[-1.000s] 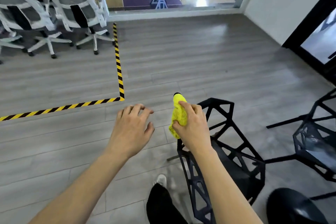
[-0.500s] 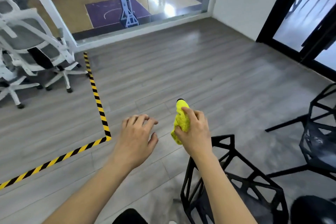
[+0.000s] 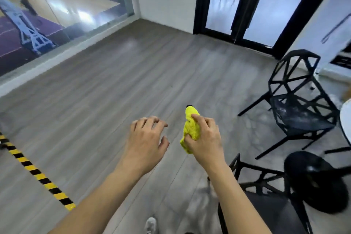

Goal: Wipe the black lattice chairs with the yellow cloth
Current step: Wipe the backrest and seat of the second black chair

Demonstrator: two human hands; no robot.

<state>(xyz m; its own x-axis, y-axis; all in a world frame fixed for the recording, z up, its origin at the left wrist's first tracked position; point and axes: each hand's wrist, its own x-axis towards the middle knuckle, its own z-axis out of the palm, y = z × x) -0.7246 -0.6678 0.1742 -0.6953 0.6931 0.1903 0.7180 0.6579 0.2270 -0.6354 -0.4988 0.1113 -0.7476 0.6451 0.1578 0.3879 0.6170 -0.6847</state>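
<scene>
A person stands on grey plank flooring, both bare arms stretched forward. The right hand [image 3: 206, 139] grips the bunched yellow cloth [image 3: 190, 129] in mid-air, index finger laid over its top and thumb tucked beneath, the cloth's ends poking out above and below the fingers. The left hand [image 3: 145, 141] hovers beside it, fingers loosely curled, holding nothing. One black lattice chair [image 3: 298, 100] stands to the right near the glass door [image 3: 245, 4]; another chair [image 3: 266, 192] sits below the right forearm.

Cloth [image 3: 190, 129] yellow; lattice chairs [image 3: 296, 100] black; floor [image 3: 133, 74] grey wood w/ yellow-black striped tape [image 3: 38, 175].
</scene>
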